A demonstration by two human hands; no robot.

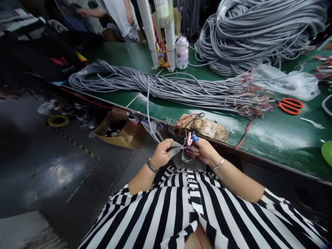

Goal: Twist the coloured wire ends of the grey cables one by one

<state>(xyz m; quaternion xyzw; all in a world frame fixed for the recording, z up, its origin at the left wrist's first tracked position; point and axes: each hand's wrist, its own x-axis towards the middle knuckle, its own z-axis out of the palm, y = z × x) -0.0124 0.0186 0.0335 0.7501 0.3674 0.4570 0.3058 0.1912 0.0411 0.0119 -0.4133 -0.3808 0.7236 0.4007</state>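
My left hand (163, 152) is closed around the end of a grey cable (148, 114) that runs up to the green bench (272, 135). Grey finger cots cover its fingertips. My right hand (203, 150) pinches the coloured wires (190, 152) fanned out of that cable end, with blue and pink cots on its fingers. Both hands meet just below the bench's front edge, above my striped lap. A taped brown block (207, 128) with red and black wires lies on the bench just beyond my hands.
Long bundles of grey cable (160, 84) lie across the bench; a big coil (259, 31) sits behind. Orange scissors (290, 105), a clear plastic bag (287, 83), a bottle (182, 52) and white posts (149, 31) stand there. A cardboard box (119, 129) sits on the floor. Another person (116, 14) stands far off.
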